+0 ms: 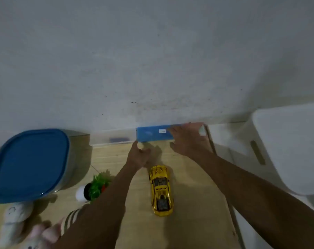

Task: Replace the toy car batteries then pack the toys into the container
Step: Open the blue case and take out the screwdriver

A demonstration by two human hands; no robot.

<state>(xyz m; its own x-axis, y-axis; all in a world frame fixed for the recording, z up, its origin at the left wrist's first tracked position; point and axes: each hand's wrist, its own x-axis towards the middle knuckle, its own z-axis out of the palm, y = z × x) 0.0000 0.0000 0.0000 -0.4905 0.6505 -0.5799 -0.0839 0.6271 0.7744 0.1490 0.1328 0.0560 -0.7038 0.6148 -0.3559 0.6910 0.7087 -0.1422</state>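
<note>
Toy car (161,190): yellow with a glossy finish, resting on its wheels on the table (197,203). Its long axis runs from the near edge toward the wall, tilted only slightly. Which end is the nose cannot be told with certainty; the narrower end points toward the wall, the darker, broader end toward the viewer. It lies between the two forearms, just behind the left hand.

Blue box (153,134): flat and rectangular, with a small white label, set against the foot of the wall, long axis running along the wall.

Left hand (139,155): fingers loosely curled, one fingertip at the lower left corner of the blue box; whether it grips anything cannot be told.

Right hand (188,139): fingers spread and laid over the right end of the blue box, in contact with it, not closed around it.

Container (31,164): clear-sided with a blue lid on, at the left end of the table.

Other items: a small potted plant (97,186) with green leaves in a white pot, just right of the container; soft toys (16,220) in pale fabric at the lower left, blurred.

Surface: pale wood-grain table top.

Room: a plain grey-white wall (152,60) with small dark specks; a white cabinet (287,150) at the right.
</note>
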